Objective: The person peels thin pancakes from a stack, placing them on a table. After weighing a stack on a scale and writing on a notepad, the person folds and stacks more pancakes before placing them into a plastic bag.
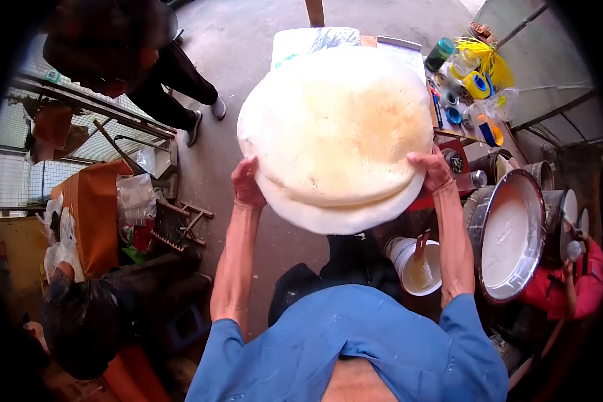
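Item: round white sheets (335, 134), my left hand (248, 184) and right hand (432, 171) each grip clenched on opposite rims; I judge level, even support best.

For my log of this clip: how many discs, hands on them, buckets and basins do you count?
discs: 2
hands on them: 2
bucket: 1
basin: 1
Total: 6

a rough open-air workshop: bare concrete floor (248, 47), wire fencing (20, 167), a cluttered bench (472, 87) of tape rolls, drums (536, 177) and a paste-filled basin (509, 234).
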`<state>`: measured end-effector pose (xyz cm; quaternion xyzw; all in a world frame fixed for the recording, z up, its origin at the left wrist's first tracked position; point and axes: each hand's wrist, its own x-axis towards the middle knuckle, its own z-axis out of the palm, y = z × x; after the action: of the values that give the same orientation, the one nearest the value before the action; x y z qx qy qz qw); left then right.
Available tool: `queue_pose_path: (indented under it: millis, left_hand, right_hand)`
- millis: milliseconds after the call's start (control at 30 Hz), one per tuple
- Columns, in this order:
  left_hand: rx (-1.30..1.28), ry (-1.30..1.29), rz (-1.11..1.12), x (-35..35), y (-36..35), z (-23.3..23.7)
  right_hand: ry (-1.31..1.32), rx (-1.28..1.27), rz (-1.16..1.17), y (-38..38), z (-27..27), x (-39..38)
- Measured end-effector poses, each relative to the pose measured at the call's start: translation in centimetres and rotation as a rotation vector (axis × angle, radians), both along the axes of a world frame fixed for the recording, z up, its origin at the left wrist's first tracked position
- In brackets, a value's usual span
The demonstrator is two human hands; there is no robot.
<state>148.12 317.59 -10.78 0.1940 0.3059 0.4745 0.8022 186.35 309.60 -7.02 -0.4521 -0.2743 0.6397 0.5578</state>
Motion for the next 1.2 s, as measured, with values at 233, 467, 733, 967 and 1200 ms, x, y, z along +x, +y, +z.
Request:
queue_pose_path:
  millis: [233,467,733,967,1200]
  left_hand:
    - [-0.106,0.036,0.046,2.9,18.9,-1.9]
    - [-0.279,0.434,0.269,-0.9,21.0,-8.1]
    - [-0.705,0.728,0.004,-7.8,2.8,-12.4]
    - [-0.819,0.773,0.003,-11.1,0.5,-12.3]
    - [-0.685,0.743,0.020,-13.8,6.4,-12.8]
  right_hand:
    - [-0.075,-0.043,0.092,20.5,-3.0,5.3]
    - [-0.526,-0.218,-0.001,25.0,-6.3,6.9]
    - [-0.849,-0.215,-0.252,29.9,-9.4,8.5]
    - [-1.078,-0.363,-0.122,23.5,-6.7,5.8]
    - [-0.936,-0.192,-0.656,17.8,-7.1,7.5]
